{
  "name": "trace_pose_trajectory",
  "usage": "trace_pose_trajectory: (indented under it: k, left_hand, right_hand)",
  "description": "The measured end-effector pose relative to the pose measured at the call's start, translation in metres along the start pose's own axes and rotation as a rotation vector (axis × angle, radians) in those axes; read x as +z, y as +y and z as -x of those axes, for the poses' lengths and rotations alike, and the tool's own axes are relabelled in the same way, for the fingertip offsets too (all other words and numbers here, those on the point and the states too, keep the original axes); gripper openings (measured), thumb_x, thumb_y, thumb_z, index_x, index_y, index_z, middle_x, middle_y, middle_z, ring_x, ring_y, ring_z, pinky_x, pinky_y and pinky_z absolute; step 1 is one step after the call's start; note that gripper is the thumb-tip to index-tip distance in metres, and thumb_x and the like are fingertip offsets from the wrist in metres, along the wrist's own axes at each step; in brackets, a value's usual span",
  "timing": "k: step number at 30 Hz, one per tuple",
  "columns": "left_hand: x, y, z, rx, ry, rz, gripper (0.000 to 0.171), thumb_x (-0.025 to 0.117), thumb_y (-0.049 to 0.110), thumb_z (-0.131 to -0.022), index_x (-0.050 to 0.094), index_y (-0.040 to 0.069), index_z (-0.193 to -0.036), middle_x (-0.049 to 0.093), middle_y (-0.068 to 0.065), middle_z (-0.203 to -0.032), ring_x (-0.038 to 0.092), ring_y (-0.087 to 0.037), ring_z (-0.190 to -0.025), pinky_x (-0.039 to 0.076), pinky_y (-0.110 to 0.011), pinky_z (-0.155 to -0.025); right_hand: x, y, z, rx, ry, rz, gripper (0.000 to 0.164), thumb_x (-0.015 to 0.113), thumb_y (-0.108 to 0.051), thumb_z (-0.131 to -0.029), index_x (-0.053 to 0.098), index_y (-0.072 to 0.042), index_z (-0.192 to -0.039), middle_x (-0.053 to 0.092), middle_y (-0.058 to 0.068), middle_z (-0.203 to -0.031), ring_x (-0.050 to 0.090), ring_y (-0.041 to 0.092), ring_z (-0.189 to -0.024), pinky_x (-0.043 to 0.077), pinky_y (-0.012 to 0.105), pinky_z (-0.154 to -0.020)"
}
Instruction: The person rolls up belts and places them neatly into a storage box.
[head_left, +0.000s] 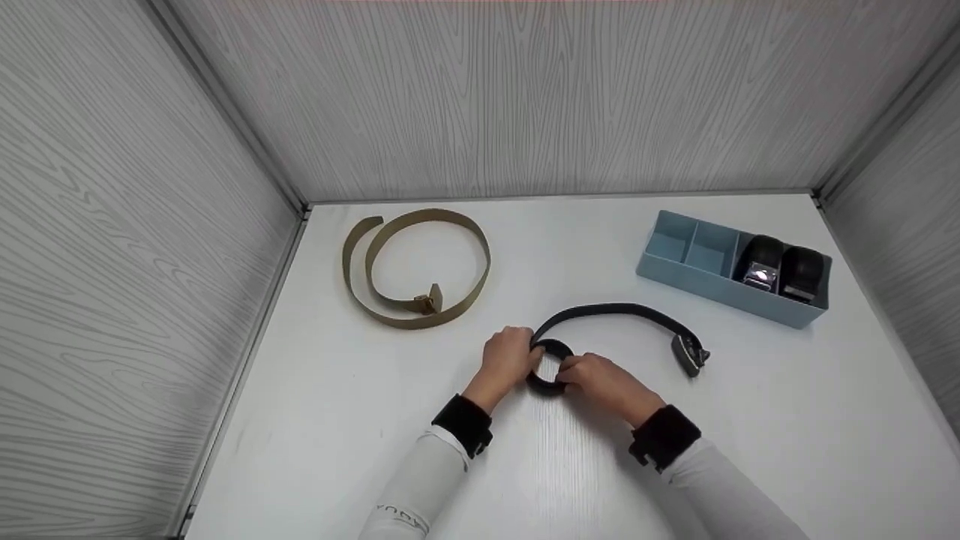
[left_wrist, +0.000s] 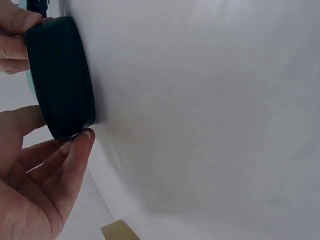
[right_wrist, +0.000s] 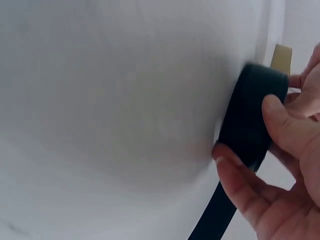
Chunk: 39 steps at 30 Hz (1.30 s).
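Note:
A black belt (head_left: 606,308) lies on the white table, one end rolled into a ring-shaped coil (left_wrist: 62,80). From the coil, its strap arcs up and right to a dark metal buckle (head_left: 688,355). My left hand (head_left: 508,355) pinches the coil's left side, thumb inside the ring and fingers outside. On the opposite side, my right hand (head_left: 606,381) grips the coil between thumb and fingers. In the right wrist view the coil (right_wrist: 250,115) stands on its edge, its strap (right_wrist: 212,215) running off below.
A tan belt (head_left: 429,324) with a brass-coloured buckle (head_left: 429,300) lies loosely looped at the back left. At the back right stands a blue divided box (head_left: 720,291), with two rolled black belts (head_left: 802,271) in its right-hand compartments. Wood-grain panels (head_left: 480,97) border the table.

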<state>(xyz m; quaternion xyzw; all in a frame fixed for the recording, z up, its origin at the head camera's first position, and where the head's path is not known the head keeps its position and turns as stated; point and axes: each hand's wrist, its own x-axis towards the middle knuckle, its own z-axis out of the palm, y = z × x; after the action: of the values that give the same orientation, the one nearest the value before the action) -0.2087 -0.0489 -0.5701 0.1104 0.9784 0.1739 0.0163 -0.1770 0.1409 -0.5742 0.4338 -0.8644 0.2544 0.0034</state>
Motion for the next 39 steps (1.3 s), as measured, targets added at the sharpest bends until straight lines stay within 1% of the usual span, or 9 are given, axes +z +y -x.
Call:
trace_pose_trajectory:
  k: [3, 6, 14, 19, 22, 26, 31, 35, 39]
  left_hand:
    - [0.000, -0.001, -0.001, 0.012, 0.015, -0.012, 0.022, 0.072, 0.023, -0.086, 0.063, 0.008, -0.073, 0.068, -0.010, -0.074, 0.068, -0.030, -0.070, 0.051, -0.042, -0.058]
    - [0.002, 0.000, -0.002, -0.007, 0.022, -0.009, 0.016, 0.070, 0.017, -0.085, 0.064, 0.006, -0.074, 0.069, -0.013, -0.075, 0.068, -0.032, -0.070, 0.052, -0.043, -0.059]
    - [0.009, 0.005, -0.001, -0.114, 0.024, 0.123, 0.009, 0.065, 0.012, -0.080, 0.062, 0.004, -0.078, 0.068, -0.016, -0.078, 0.068, -0.033, -0.072, 0.051, -0.044, -0.058]
    - [0.007, 0.008, -0.001, -0.116, -0.019, 0.150, 0.011, 0.065, 0.013, -0.083, 0.062, 0.003, -0.083, 0.067, -0.016, -0.081, 0.068, -0.031, -0.074, 0.051, -0.041, -0.060]
    - [0.005, 0.007, -0.002, -0.090, -0.044, 0.119, 0.012, 0.066, 0.015, -0.084, 0.062, 0.004, -0.083, 0.066, -0.014, -0.080, 0.067, -0.029, -0.074, 0.051, -0.040, -0.061]
    - [0.002, 0.004, -0.004, -0.034, -0.074, 0.064, 0.021, 0.068, 0.023, -0.089, 0.062, 0.004, -0.087, 0.066, -0.012, -0.082, 0.067, -0.028, -0.076, 0.051, -0.039, -0.064]
    - [0.004, 0.000, -0.009, 0.043, -0.053, -0.020, 0.025, 0.068, 0.027, -0.093, 0.063, 0.004, -0.088, 0.068, -0.013, -0.082, 0.068, -0.029, -0.075, 0.051, -0.039, -0.063]
    - [0.007, 0.002, -0.011, 0.064, -0.016, -0.082, 0.019, 0.067, 0.022, -0.090, 0.063, 0.004, -0.084, 0.069, -0.014, -0.080, 0.068, -0.032, -0.071, 0.052, -0.041, -0.060]
    - [0.010, 0.005, -0.011, 0.021, 0.006, -0.070, 0.018, 0.068, 0.021, -0.085, 0.064, 0.005, -0.081, 0.068, -0.014, -0.078, 0.067, -0.033, -0.069, 0.052, -0.042, -0.058]
  right_hand:
    - [-0.004, 0.004, -0.001, -0.018, -0.015, -0.037, 0.016, 0.072, 0.007, -0.080, 0.075, -0.005, -0.090, 0.071, 0.008, -0.095, 0.066, 0.020, -0.084, 0.053, 0.034, -0.073]
    - [-0.004, 0.003, 0.000, -0.004, 0.010, 0.014, 0.022, 0.070, 0.010, -0.080, 0.075, -0.004, -0.097, 0.070, 0.011, -0.104, 0.068, 0.024, -0.090, 0.054, 0.036, -0.076]
    - [0.003, -0.010, 0.004, 0.245, 0.107, 0.131, 0.038, 0.081, -0.003, -0.076, 0.071, -0.007, -0.112, 0.057, 0.018, -0.124, 0.063, 0.037, -0.094, 0.053, 0.047, -0.074]
    - [0.009, -0.006, 0.002, 0.157, 0.188, 0.154, 0.022, 0.080, 0.001, -0.073, 0.074, -0.007, -0.092, 0.062, 0.018, -0.108, 0.058, 0.038, -0.103, 0.050, 0.047, -0.084]
    - [0.009, 0.001, 0.000, 0.072, 0.194, 0.151, 0.019, 0.076, 0.008, -0.071, 0.074, -0.006, -0.083, 0.062, 0.014, -0.095, 0.058, 0.032, -0.094, 0.049, 0.041, -0.082]
    - [0.005, 0.008, -0.002, 0.016, 0.147, 0.114, 0.020, 0.074, 0.010, -0.072, 0.074, -0.007, -0.082, 0.061, 0.010, -0.091, 0.059, 0.027, -0.089, 0.050, 0.038, -0.076]
    - [-0.001, 0.013, -0.002, -0.035, 0.092, 0.027, 0.026, 0.075, 0.013, -0.070, 0.076, -0.005, -0.089, 0.066, 0.014, -0.098, 0.061, 0.038, -0.107, 0.049, 0.044, -0.092]
    - [-0.004, 0.011, -0.002, -0.008, 0.098, 0.086, 0.028, 0.076, 0.012, -0.070, 0.076, -0.006, -0.091, 0.068, 0.013, -0.104, 0.062, 0.039, -0.106, 0.048, 0.047, -0.092]
    - [-0.003, 0.003, -0.002, 0.096, 0.100, 0.140, 0.026, 0.079, 0.004, -0.071, 0.076, -0.009, -0.093, 0.069, 0.009, -0.105, 0.064, 0.034, -0.098, 0.052, 0.045, -0.082]
